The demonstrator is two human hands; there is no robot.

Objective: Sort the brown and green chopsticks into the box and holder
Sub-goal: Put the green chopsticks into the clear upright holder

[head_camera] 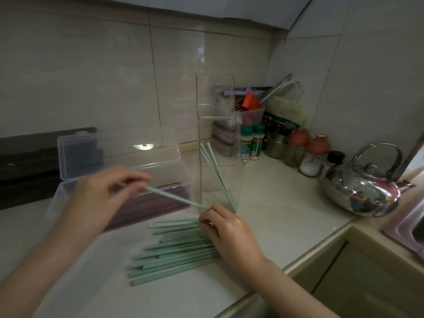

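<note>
Left hand (107, 191) pinches 1 green chopstick (174, 198) by an end; right hand (229, 232) pinches the other end, over the loose green pile (174, 251) on the counter (275, 203). Brown chopsticks (160, 205) fill the open clear box (181, 173); more green ones (215, 166) lean in the clear holder (238, 180).

The counter (286, 214) lies bare between the holder (220, 180) and the kettle (360, 189) toward the right edge, and along the front edge left of the pile of green chopsticks (169, 255). The box (174, 173) (lid raised) stands just left of the holder, jars (252, 143) crowd the back right corner, and a green chopstick (174, 198) slanting from the left hand (103, 191) to the right hand (224, 228) bars the approach to both.
</note>
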